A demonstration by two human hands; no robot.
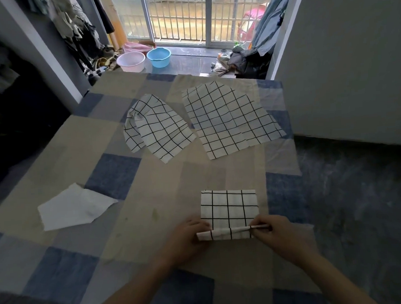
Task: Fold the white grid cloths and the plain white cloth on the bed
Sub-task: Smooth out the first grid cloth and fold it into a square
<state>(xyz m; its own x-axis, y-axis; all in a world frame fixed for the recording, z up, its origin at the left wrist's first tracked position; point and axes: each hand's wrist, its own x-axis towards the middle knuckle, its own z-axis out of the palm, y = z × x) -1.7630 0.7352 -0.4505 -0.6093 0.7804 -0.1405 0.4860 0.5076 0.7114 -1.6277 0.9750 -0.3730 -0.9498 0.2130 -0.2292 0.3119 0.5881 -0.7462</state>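
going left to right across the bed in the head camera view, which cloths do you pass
plain white cloth → crumpled grid cloth → folded grid cloth, held at its near edge by the left hand and right hand → flat grid cloth

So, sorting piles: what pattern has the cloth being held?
White with a black grid, head view: held cloth.

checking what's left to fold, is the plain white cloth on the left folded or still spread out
Spread out, not folded. The plain white cloth lies flat on the bed as an irregular single sheet, no neat fold, and neither hand touches it.
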